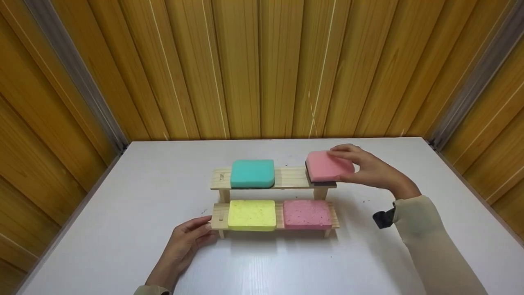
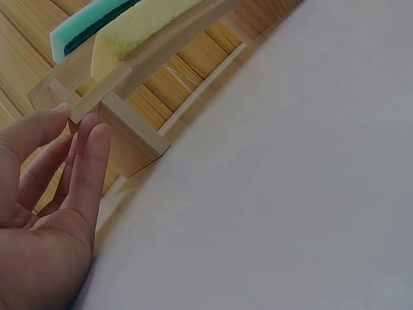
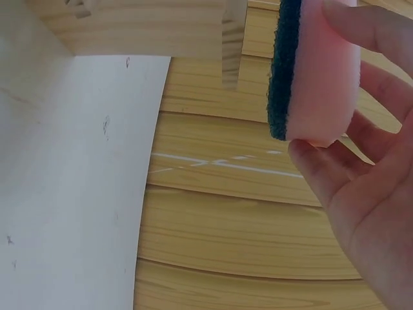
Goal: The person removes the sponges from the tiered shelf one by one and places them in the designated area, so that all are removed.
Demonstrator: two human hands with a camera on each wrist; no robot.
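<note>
My right hand grips a pink scrub sponge by its right side, thumb on the near edge and fingers over the far one. The sponge is over the right end of the upper board of a two-step wooden rack. Its dark green scouring layer faces the board in the right wrist view. At the rack's lower left end, my left hand pinches the board's end between thumb and fingers. A turquoise sponge lies on the upper board; yellow and darker pink sponges lie on the lower one.
The rack stands on a white table. Wood-patterned panels rise behind the table and on both sides, with grey metal strips at the corners. A small black piece hangs from the right sleeve's cuff.
</note>
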